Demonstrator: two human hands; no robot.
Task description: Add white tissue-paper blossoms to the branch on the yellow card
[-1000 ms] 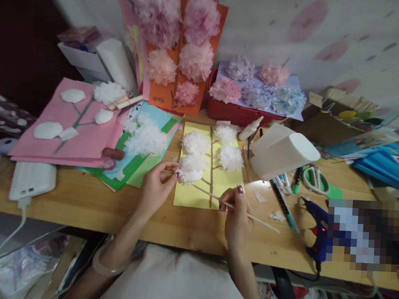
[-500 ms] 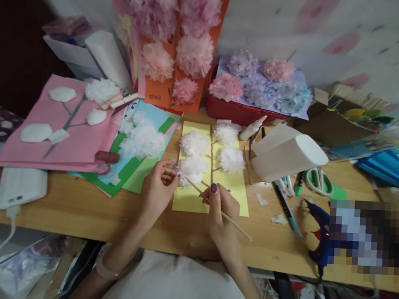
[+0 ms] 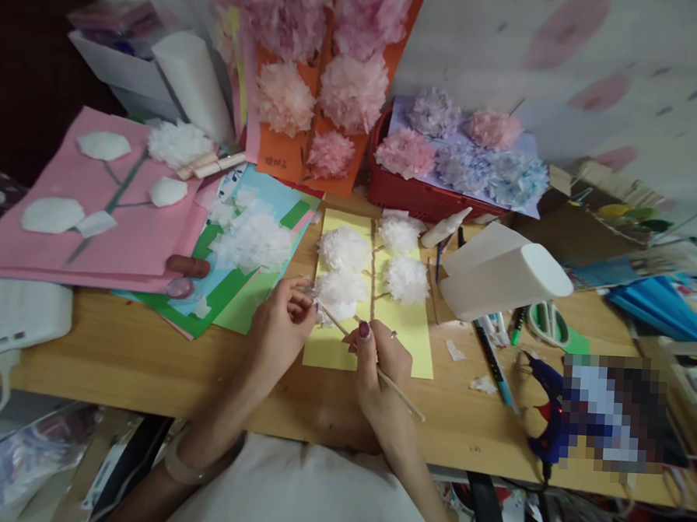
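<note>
My right hand [image 3: 381, 360] grips a thin wooden stick [image 3: 403, 395] like a pen, its tip pointing left toward my other hand. Around that tip, my left hand [image 3: 281, 320] is pinched, with what looks like a small whitish scrap of tissue paper at the fingertips, partly hidden. Both hands are over the lower part of a yellow sheet [image 3: 402, 349]. On the sheet a brown branch is drawn, with several fluffy white tissue flowers [image 3: 344, 249] along it. The lower left flower [image 3: 341, 288] is right beside the stick's tip.
Loose white tissue pieces [image 3: 250, 240] lie on coloured paper at left, near a pink sheet [image 3: 55, 172]. To the right stand a white paper roll [image 3: 499, 277], scissors [image 3: 547, 322], a marker [image 3: 495, 362] and a blue glue gun [image 3: 551, 412]. A red basket [image 3: 410, 198] stands behind.
The view has shifted slightly. The stick and my right hand have moved a little to the left, closer to my left hand, which stays pinched.
</note>
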